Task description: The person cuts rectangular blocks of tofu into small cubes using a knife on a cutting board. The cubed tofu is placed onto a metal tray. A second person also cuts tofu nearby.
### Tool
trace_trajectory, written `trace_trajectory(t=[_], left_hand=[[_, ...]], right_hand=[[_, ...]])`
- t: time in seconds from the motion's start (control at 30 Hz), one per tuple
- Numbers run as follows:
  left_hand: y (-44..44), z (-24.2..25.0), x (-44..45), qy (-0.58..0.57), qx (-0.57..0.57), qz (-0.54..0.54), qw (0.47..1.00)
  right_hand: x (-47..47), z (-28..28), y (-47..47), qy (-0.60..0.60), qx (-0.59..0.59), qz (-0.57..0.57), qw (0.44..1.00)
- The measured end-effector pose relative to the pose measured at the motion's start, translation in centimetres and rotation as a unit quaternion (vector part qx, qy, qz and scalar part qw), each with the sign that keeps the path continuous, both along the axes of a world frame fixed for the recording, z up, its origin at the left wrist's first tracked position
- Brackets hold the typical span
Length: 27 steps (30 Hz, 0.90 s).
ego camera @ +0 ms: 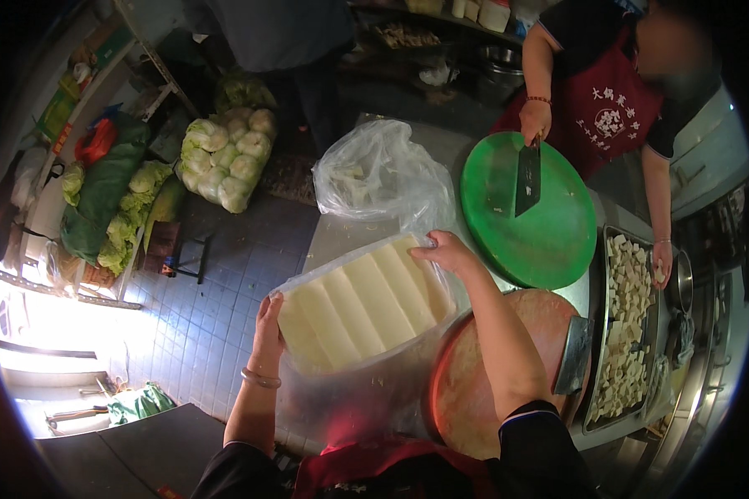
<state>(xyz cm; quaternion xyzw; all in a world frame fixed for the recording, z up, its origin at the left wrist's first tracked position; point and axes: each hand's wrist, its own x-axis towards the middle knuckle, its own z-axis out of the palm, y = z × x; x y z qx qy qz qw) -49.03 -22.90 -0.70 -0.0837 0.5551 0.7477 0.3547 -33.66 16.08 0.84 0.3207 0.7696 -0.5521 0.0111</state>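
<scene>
Between my hands is a clear plastic bag of pale tofu-like blocks (362, 302), lying side by side as long bars. My left hand (268, 334) grips the bag's left end. At its upper right corner, my right hand (447, 251) has hold of the plastic, thumb on top. The pack is slightly tilted above the metal table (334, 240); whether it touches the top I cannot tell. Under my right forearm lies a round reddish cutting board (474, 380). A cleaver (574, 355) rests on its right edge. Beyond the pack sits a crumpled clear plastic bag (380, 171).
Across the table a co-worker (605, 112) in a red apron holds a cleaver (528, 178) over a green round board (561, 231). A metal tray (599, 399) of pale cubes stands at right. Bagged cabbages (228, 156) and a vegetable shelf (131, 249) are on the left.
</scene>
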Motion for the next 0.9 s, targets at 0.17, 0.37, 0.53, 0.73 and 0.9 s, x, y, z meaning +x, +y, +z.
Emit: trace_trajectory(t=[0.17, 0.37, 0.53, 0.73, 0.9], left_hand=[[1.2, 0.5, 1.0, 0.074, -0.085, 0.028, 0.993], [0.4, -0.5, 0.1, 0.051, -0.099, -0.010, 0.994], [-0.1, -0.4, -0.1, 0.046, -0.083, -0.033, 0.995], [0.1, 1.0, -0.1, 0.006, -0.065, -0.032, 0.997], [-0.2, 1.3, 1.1, 0.029, -0.044, 0.010, 0.999]], right_hand=[[0.2, -2.0, -0.2, 0.101, -0.077, -0.087, 0.988], [-2.1, -4.2, -0.4, -0.038, 0.201, -0.091, 0.975], [-0.5, -1.7, -0.4, -0.181, 0.239, 0.000, 0.954], [2.6, 0.4, -2.8, -0.230, 0.173, 0.032, 0.957], [2.9, 0.7, -3.3, -0.211, 0.156, 0.031, 0.965]])
